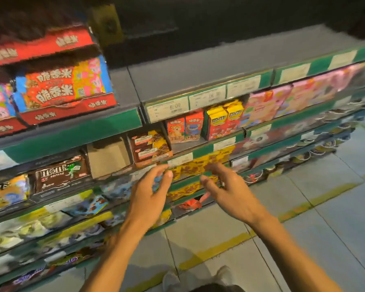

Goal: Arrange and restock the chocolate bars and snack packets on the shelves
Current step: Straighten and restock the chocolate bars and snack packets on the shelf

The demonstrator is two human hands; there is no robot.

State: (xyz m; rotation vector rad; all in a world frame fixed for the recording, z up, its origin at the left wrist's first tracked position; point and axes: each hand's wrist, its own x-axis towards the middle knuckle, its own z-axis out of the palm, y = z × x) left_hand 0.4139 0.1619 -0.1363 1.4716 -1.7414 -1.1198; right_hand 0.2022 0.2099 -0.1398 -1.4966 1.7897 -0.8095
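yellow snack packets (195, 168) sit at 12 o'clock of both hands; left grip (150, 194) and right grip (230, 191) loose, fingers apart, holding nothing.

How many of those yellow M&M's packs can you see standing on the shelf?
2. The left yellow M&M's pack and the right yellow M&M's pack stand side by side in a red tray, just under the price labels, right of the small orange cartoon boxes. More may hide behind.

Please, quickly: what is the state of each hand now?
Left hand: open, fingers relaxed, holding nothing.
Right hand: open, fingers loosely bent, holding nothing.
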